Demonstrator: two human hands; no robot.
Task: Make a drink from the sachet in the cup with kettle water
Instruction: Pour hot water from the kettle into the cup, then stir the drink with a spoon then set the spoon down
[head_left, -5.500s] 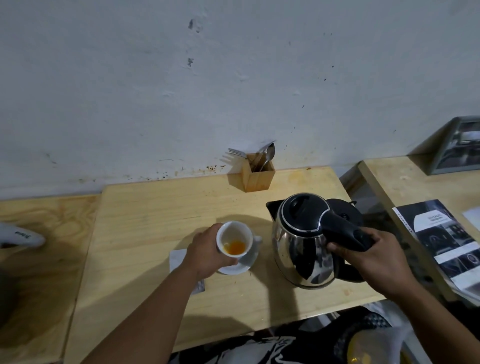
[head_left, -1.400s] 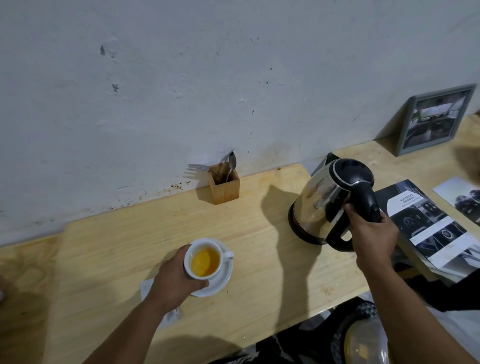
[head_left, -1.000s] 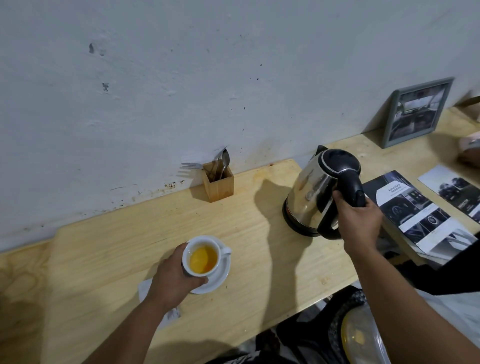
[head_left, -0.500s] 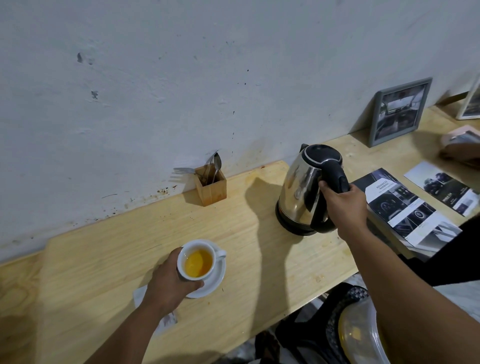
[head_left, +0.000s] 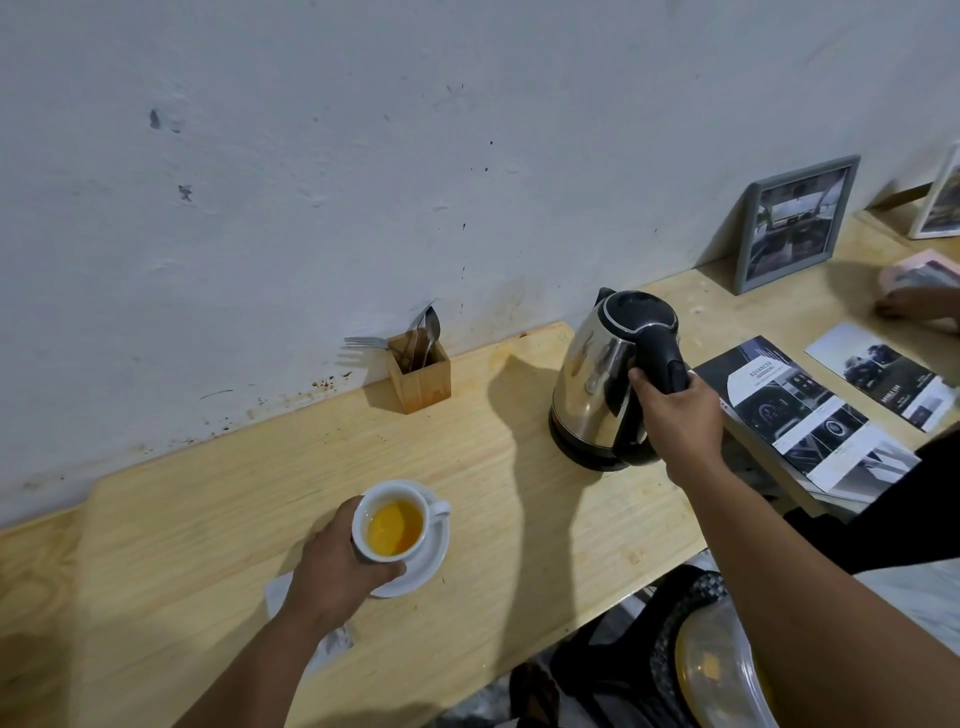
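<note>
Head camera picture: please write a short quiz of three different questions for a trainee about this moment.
1. True or false: the cup stands on a saucer.
2. Which hand grips the kettle handle?
A. left hand
B. right hand
3. Fill in: the cutlery stands in a wooden ____ by the wall.

Key: 1 true; 2 B; 3 holder.

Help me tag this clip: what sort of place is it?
Probably a showroom or office refreshment counter: a steel electric kettle on a light wooden counter, printed car brochures and a grey framed photo against the wall.
</note>
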